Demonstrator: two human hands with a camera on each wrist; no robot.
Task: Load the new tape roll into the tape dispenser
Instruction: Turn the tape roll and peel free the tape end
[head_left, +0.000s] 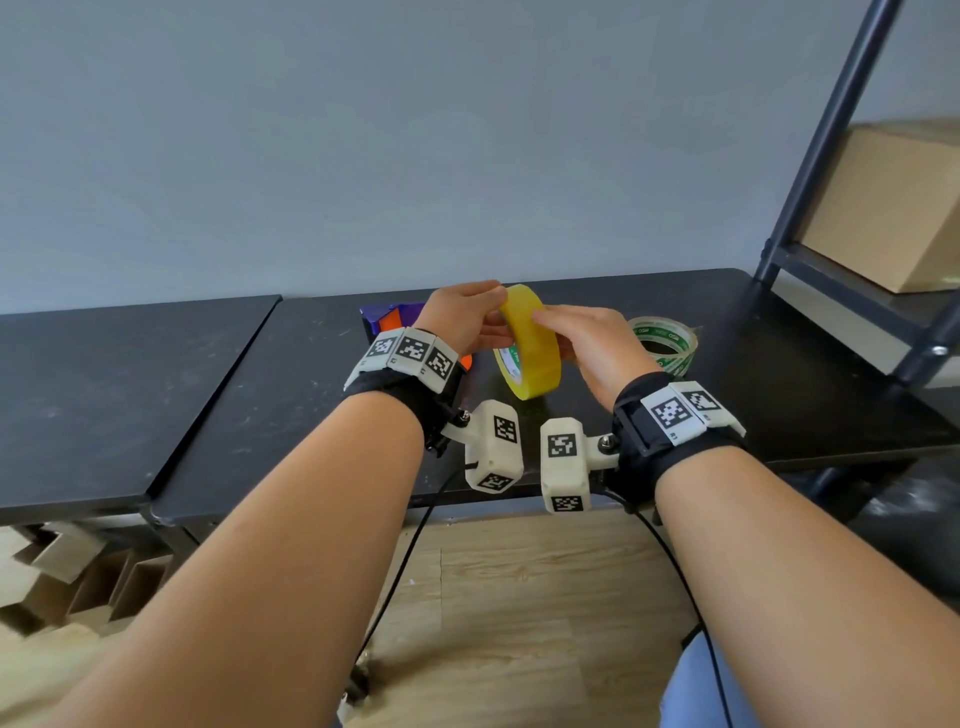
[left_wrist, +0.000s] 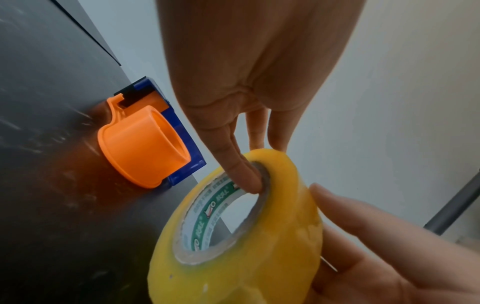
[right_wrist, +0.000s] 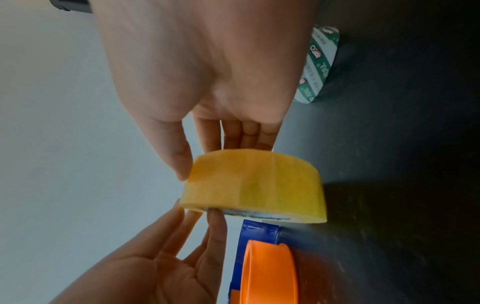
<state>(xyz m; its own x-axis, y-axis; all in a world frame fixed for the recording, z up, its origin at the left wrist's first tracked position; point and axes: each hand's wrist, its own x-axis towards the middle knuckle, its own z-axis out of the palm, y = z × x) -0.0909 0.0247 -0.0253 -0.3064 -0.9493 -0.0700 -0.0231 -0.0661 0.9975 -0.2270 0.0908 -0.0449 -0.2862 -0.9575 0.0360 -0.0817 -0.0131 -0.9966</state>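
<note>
Presently on record, all places given relative to the tape dispenser (left_wrist: 153, 142):

Tape dispenser: blue body with an orange spool hub (left_wrist: 145, 148), lying on the black tabletop (head_left: 291, 395) near the wall; the hub carries no roll. From the head view most of it is hidden behind the left wrist.

New tape roll (head_left: 530, 343): yellow, with a green-and-white printed core. Held in the air just right of the dispenser and clear of it, standing on edge and tilted, open core facing the left hand. Nothing of it touches the hub.

Left hand (head_left: 465, 317): on the dispenser side of the roll. One finger (left_wrist: 245, 174) is hooked into the core at its upper edge while the others lie against the roll's outer band, so it grasps the roll through the hole.

Right hand (head_left: 589, 348): on the far side of the roll from the dispenser. Thumb (right_wrist: 179, 158) on the near rim and fingers spread over the opposite face, pinching the roll across its width.

Second tape roll (head_left: 662, 345): clear tape on a green-and-white printed core, lying flat on the tabletop further right of the dispenser, beyond the right hand, untouched.

Cardboard box (head_left: 883, 208): on a dark metal shelf (head_left: 852, 291), far right of the dispenser and higher than the tabletop
</note>
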